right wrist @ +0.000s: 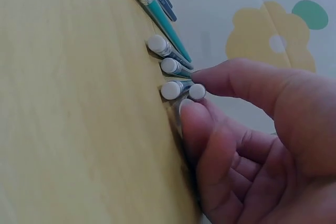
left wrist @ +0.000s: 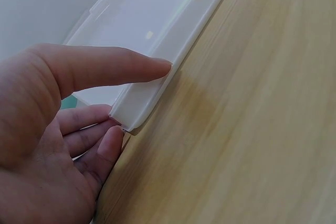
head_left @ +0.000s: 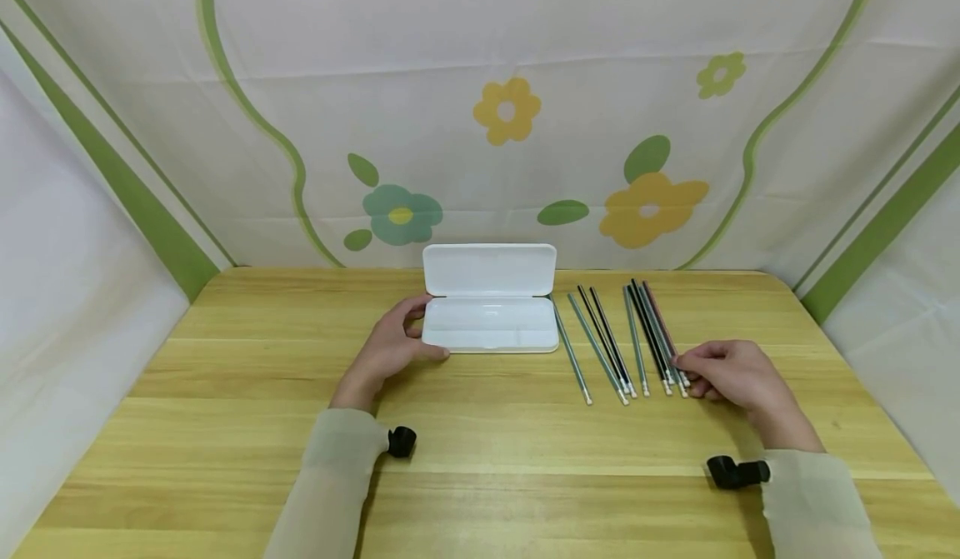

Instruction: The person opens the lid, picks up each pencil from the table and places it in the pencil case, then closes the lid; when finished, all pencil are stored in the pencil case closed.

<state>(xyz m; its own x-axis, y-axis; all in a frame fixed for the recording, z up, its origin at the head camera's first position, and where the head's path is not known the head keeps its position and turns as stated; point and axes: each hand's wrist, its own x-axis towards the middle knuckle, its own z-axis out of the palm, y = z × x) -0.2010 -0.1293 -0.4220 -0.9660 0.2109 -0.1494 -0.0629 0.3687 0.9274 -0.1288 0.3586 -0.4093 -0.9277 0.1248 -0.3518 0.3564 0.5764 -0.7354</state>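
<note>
A white plastic pencil case point(head_left: 491, 326) stands with its lid point(head_left: 490, 269) raised, its inside bare of pencils. My left hand point(head_left: 392, 344) grips its left end, thumb along the front wall and the other fingers at the side. To the right, several pencils point(head_left: 600, 326) in teal and black lie with white eraser ends toward me. My right hand point(head_left: 738, 377) pinches the rightmost, dark reddish pencil point(head_left: 658, 314) near its eraser point(right wrist: 197, 92), between thumb and fingertips. Other eraser ends point(right wrist: 170, 90) lie right beside those fingertips.
The wooden table point(head_left: 525, 476) reaches back to a pale curtain point(head_left: 420, 26) printed with flowers. One teal pencil point(head_left: 573, 359) lies close against the case's right side. Black camera mounts point(head_left: 402, 441) sit on both wrists.
</note>
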